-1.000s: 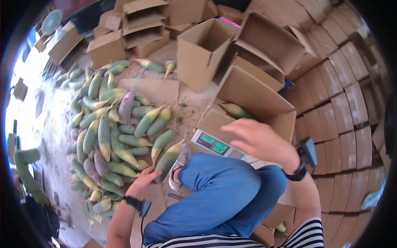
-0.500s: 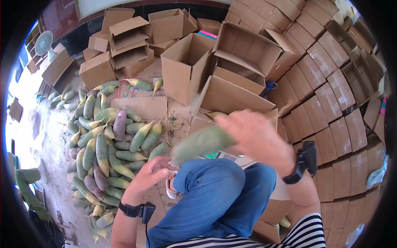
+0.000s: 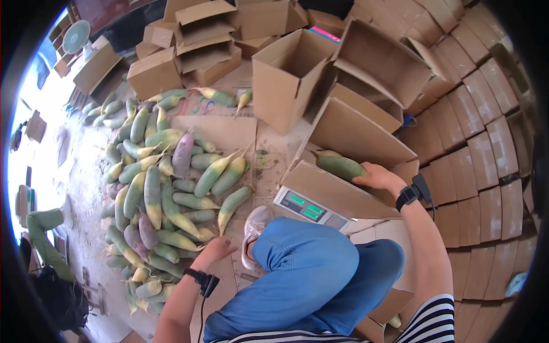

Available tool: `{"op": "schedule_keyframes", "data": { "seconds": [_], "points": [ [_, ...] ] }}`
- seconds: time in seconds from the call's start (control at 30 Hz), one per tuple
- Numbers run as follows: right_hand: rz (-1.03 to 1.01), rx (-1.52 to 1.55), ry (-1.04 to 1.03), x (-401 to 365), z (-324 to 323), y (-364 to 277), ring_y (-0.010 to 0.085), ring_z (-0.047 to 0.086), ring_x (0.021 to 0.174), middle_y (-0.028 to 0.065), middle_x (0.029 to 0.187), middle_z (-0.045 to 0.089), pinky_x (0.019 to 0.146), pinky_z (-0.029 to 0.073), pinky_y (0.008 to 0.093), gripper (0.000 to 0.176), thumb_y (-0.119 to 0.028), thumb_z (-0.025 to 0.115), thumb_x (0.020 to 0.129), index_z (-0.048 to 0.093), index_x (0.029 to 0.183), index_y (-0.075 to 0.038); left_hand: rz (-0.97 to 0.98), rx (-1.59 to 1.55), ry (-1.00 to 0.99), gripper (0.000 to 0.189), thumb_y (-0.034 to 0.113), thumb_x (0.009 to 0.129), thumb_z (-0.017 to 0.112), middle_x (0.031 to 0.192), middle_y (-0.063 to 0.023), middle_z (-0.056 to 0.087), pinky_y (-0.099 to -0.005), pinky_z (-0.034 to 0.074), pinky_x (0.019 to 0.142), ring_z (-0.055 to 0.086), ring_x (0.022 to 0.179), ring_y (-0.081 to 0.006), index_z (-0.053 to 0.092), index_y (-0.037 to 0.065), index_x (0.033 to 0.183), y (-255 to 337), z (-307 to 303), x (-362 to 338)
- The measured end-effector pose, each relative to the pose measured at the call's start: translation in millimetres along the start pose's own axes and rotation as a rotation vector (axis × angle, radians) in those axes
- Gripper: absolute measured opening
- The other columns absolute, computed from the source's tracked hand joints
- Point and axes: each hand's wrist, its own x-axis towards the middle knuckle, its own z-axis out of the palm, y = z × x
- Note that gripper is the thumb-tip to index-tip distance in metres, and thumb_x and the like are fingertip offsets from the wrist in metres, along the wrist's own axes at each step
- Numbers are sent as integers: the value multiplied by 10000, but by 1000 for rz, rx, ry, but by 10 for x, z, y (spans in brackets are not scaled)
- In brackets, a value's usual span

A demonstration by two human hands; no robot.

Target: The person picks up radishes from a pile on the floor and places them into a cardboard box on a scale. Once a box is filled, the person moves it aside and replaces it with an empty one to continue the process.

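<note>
Head view shows the right hand (image 3: 382,176) inside the open carton (image 3: 343,191), at its right side, fingers closed around the near end of a green radish (image 3: 339,167). The fingers cover only that end; the long body runs away from the fingertips toward the carton's left side, outside the grasp. The radish lies within the carton, above the front wall's edge as seen from here, but that wall hides its underside, so I cannot tell whether it rests on the bottom. Just behind it in the carton, a yellowish radish (image 3: 327,153) shows in part.

The left hand (image 3: 216,250) is well apart from the carton, to its lower left, fingers partly curled and slack, with nothing visible in them. Just above that hand is the thin tail of a loose radish (image 3: 235,206), which lies left of the carton, at the near edge of the radish pile (image 3: 152,194). The scale (image 3: 311,210), its digits lit green, sits just beside the carton's front wall. A shoe (image 3: 257,228) is left of and below the carton; a tall box (image 3: 280,97) stands open to its upper left, and stacked boxes (image 3: 474,171) rise to its right.
</note>
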Motion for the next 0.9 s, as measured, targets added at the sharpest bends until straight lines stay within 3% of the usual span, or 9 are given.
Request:
{"op": "schedule_keyframes", "data": {
  "seconds": [0.07,0.13,0.2,0.27,0.37,0.53,0.73,0.83,0.9],
  "points": [
    [73,79,-120,-9,-23,-111,369,623,996,233,1152,618,875,499,410,517,-384,663,854,570,1202,-14,-36,-75,59,504,378,802,709,1020,-240,656,-446,517,824,638,963,-399,613,2,1122,-157,41,220],
    [-93,-306,14,-85,-84,-145,334,618,1003,191,1118,626,875,499,364,368,-252,584,912,586,1196,-17,-57,-45,208,461,329,794,706,1038,-242,637,-453,515,826,628,961,-403,605,6,1108,-254,78,421],
    [-307,-199,334,-420,-181,-416,402,589,983,192,1098,625,860,479,426,296,-187,520,937,587,1173,-22,-73,-18,350,421,279,787,704,1057,-245,618,-461,513,828,619,960,-406,598,11,1093,-281,94,575],
    [-329,34,366,-817,-340,-975,383,596,971,183,1115,614,858,488,414,276,-135,540,928,594,1175,-27,-48,12,591,435,200,759,706,1082,-230,593,-471,509,832,595,982,-401,547,16,1120,-214,67,756],
    [-454,222,402,-1188,-242,-1441,354,616,946,175,1071,626,829,510,391,289,-48,603,877,609,1165,-29,-45,65,668,492,179,733,728,1092,-207,601,-462,510,848,584,1012,-388,504,23,1143,-147,118,1019],
    [-573,301,451,-1014,273,-1630,328,640,874,158,1018,649,747,528,380,262,-52,658,851,637,1112,-43,-196,206,571,508,201,724,749,1108,-182,599,-445,509,881,573,1059,-367,494,30,1129,10,92,1200],
    [-502,276,500,-930,394,-1409,325,644,815,143,965,658,713,529,385,207,-98,652,867,638,1067,-46,-277,216,484,554,338,670,793,1069,-190,630,-435,513,875,602,1036,-366,558,-1,1040,27,78,1202],
    [-521,188,435,-902,515,-1344,319,638,834,131,970,649,730,524,384,190,-100,621,890,644,1069,-45,-173,-379,357,593,401,696,767,918,-213,693,-403,531,752,691,846,-311,584,-76,997,-62,26,1096],
    [-500,170,413,-892,525,-1327,326,634,831,127,957,645,722,521,394,179,-133,615,897,642,1054,-49,-243,-586,210,495,300,731,768,841,-164,667,-374,528,684,664,743,-253,583,-68,1006,-262,29,1014]
  ]
}}
